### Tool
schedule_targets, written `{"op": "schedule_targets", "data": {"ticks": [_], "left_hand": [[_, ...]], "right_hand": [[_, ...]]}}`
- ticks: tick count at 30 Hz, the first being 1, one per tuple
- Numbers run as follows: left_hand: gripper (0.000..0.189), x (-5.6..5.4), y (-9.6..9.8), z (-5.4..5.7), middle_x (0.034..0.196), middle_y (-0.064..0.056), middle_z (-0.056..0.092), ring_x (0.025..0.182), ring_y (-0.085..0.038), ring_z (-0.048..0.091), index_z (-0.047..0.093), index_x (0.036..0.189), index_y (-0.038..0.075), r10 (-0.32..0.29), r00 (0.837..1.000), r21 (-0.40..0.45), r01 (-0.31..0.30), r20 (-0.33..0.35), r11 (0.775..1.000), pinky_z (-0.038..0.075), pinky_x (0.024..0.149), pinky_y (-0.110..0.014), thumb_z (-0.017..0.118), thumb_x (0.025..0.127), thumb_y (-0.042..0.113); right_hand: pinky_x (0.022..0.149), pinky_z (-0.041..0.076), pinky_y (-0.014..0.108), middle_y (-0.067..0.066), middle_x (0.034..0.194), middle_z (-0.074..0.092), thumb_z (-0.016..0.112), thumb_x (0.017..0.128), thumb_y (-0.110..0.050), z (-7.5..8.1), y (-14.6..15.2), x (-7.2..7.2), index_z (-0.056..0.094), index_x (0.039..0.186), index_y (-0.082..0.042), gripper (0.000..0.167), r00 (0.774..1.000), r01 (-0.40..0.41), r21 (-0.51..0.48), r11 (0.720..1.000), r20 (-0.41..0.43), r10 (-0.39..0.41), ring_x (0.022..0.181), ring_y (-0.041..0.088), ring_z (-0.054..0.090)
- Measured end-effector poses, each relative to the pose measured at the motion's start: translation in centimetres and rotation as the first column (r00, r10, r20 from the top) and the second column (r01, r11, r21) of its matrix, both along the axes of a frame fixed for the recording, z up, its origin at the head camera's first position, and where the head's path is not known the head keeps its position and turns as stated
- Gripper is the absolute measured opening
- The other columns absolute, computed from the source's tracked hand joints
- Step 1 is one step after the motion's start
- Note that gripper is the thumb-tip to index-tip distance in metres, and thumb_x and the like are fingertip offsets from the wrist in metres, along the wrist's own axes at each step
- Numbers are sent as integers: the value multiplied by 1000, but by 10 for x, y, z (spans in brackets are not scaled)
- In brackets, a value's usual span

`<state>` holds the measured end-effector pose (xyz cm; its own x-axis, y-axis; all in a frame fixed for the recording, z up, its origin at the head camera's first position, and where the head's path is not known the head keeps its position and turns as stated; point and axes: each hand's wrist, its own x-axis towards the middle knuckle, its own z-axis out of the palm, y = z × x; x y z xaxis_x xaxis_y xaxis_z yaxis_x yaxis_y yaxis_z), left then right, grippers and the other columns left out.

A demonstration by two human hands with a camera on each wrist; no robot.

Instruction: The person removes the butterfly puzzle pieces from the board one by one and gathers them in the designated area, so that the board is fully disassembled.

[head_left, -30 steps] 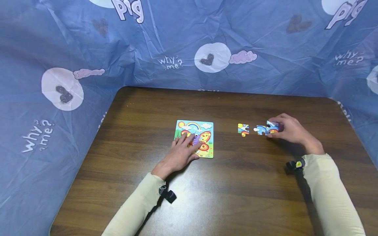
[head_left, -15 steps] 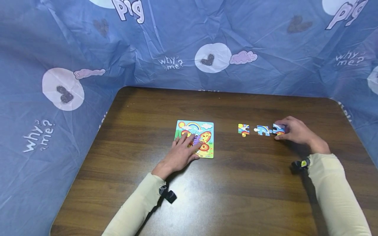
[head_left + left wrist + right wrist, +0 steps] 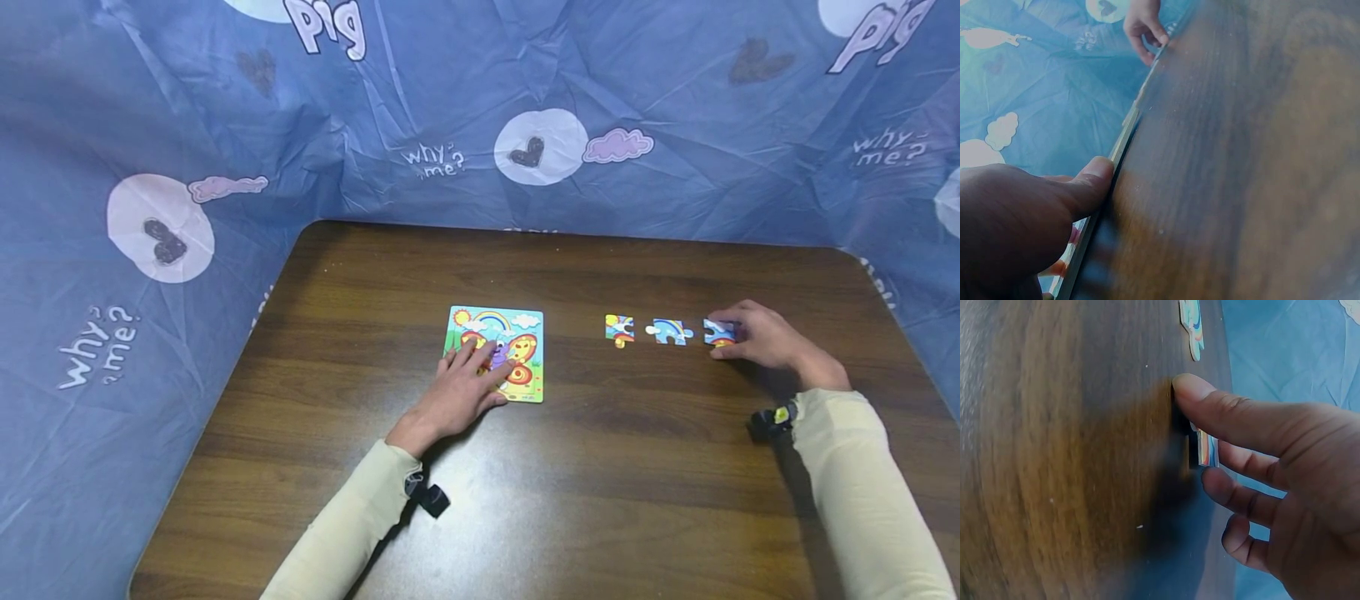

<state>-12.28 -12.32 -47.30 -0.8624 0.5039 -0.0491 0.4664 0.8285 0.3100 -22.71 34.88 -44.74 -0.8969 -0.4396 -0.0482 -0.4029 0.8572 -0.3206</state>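
Observation:
My left hand (image 3: 453, 393) rests with spread fingers on a butterfly picture puzzle board (image 3: 527, 322), near the middle of the table. In the left wrist view the thumb (image 3: 1092, 181) lies against the board's edge. To the right, my right hand (image 3: 776, 340) pinches a blue jigsaw piece (image 3: 717, 332) between thumb and fingers, at table height. Its right side is hidden by the fingers. A rainbow jigsaw piece (image 3: 667, 332) lies just left of it, apart from it. Further left is a jigsaw piece with a yellow sun (image 3: 619, 328).
The dark wooden table (image 3: 570, 500) is bordered at the back and sides by a blue printed cloth (image 3: 420, 100). Each wrist carries a small black camera, such as the left one (image 3: 429, 493).
My right hand has moved right with the pinched jigsaw piece, which came away from beside the rainbow piece and was lowered to the table. The left hand has stayed still.

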Motion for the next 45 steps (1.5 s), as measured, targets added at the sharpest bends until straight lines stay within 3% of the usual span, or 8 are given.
{"op": "schedule_targets", "data": {"ticks": [9,19,33,40,43,45], "left_hand": [[55,-1,0,0,164,-15,31,153,-44,22,44,152,28,5,1000,2,-5,15,1000,25,119,-67,51,101,47],[55,-1,-1,-1,163,-15,33,152,-45,23,45,151,27,3,1000,12,-3,2,1000,25,118,-67,51,100,47],[55,0,-2,0,162,-16,33,152,-46,23,45,152,26,-7,1000,14,7,1,1000,26,118,-66,52,101,46],[55,-1,-2,0,162,-16,34,151,-47,24,45,151,25,-11,1000,17,11,-11,1000,27,117,-67,52,101,46],[55,-1,-2,0,161,-16,35,151,-47,25,46,151,25,-14,1000,23,14,-17,1000,28,116,-67,52,100,46],[56,-1,-2,0,161,-17,35,151,-48,25,46,151,25,-15,1000,27,16,-16,1000,29,116,-68,52,100,47]], "right_hand": [[84,46,49,34,116,57,85,79,-21,1,3,1,61,128,8,62,997,11,22,1000,78,-13,105,41,58],[86,46,54,36,119,53,84,80,-19,0,5,3,59,130,8,62,996,24,11,1000,91,-25,106,44,56],[82,45,43,34,120,51,81,81,-16,3,3,4,59,131,8,60,991,31,17,999,131,-33,103,40,55],[76,43,36,32,116,53,84,79,-19,2,3,3,59,130,9,63,995,20,11,1000,102,-21,94,32,56],[76,44,38,31,114,55,85,79,-22,2,4,3,57,132,8,67,995,25,21,999,96,-27,94,31,56],[80,47,46,32,117,54,84,80,-26,3,4,3,55,135,8,70,993,48,27,998,103,-51,98,35,55]]}}
